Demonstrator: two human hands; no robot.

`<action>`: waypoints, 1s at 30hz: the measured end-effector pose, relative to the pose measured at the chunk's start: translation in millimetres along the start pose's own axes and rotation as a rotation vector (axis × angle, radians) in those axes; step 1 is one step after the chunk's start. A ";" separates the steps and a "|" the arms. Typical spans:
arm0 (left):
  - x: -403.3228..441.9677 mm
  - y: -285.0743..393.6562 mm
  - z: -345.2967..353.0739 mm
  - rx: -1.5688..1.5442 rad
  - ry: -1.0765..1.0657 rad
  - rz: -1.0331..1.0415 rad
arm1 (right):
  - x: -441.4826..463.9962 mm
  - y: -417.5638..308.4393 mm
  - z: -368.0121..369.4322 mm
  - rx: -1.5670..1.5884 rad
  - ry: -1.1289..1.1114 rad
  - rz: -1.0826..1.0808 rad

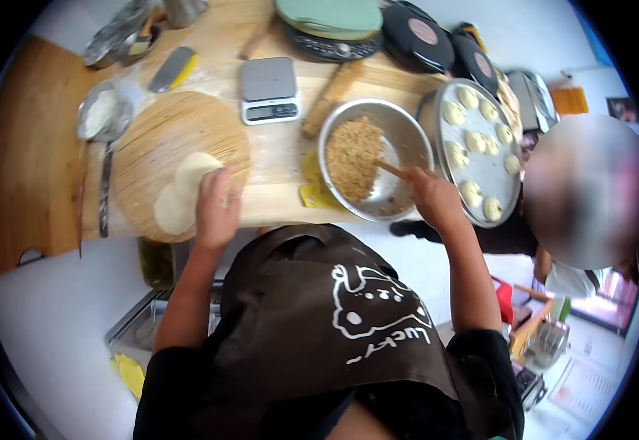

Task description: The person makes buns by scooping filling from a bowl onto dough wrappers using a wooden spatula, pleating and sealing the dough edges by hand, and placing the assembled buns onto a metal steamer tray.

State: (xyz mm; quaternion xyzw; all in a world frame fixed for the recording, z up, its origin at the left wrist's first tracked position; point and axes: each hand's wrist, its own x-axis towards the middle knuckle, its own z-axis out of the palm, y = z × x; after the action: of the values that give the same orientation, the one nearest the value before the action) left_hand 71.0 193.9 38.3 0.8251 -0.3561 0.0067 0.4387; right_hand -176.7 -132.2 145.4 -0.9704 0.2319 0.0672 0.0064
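Note:
My left hand [218,209] is over the right edge of a round wooden board [140,150], fingers curled. A small pale patch shows among them, but I cannot make out what they hold. Right beside that hand, flat rounds of dough [176,208] overlap on the board. My right hand [435,194] is closed around a thin wooden stick [391,169], whose far end goes into the brown crumbly filling [354,155]. The filling is heaped on the left side of a steel bowl [406,136]; the stick's tip is hidden in it.
A scale [269,89] and a rolling pin [332,95] lie behind the bowl. To its right, a round tray [492,180] carries several shaped buns [470,193]. A ladle [104,176] with white powder lies left of the board. Another person [576,279] stands at the right.

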 end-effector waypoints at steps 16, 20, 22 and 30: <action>20.0 97.1 125.2 -0.921 -0.607 -0.893 | -2.0 -19.4 8.5 -0.081 -0.086 -0.349; 11.3 97.6 134.9 -0.993 -0.516 -0.865 | 6.2 -14.4 24.3 -0.050 -0.169 -0.385; 8.8 98.4 133.5 -1.006 -0.484 -0.863 | 12.0 -14.2 37.3 -0.019 -0.179 -0.417; 13.8 106.6 136.4 -0.954 -0.414 -0.922 | 9.3 -13.7 40.1 0.116 -0.264 -0.381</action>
State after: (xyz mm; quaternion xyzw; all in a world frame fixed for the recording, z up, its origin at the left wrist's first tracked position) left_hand -23.1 48.0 35.5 0.5933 -0.0096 -0.4953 0.6345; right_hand -167.4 -122.5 104.2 -0.9774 0.0453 0.1778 0.1051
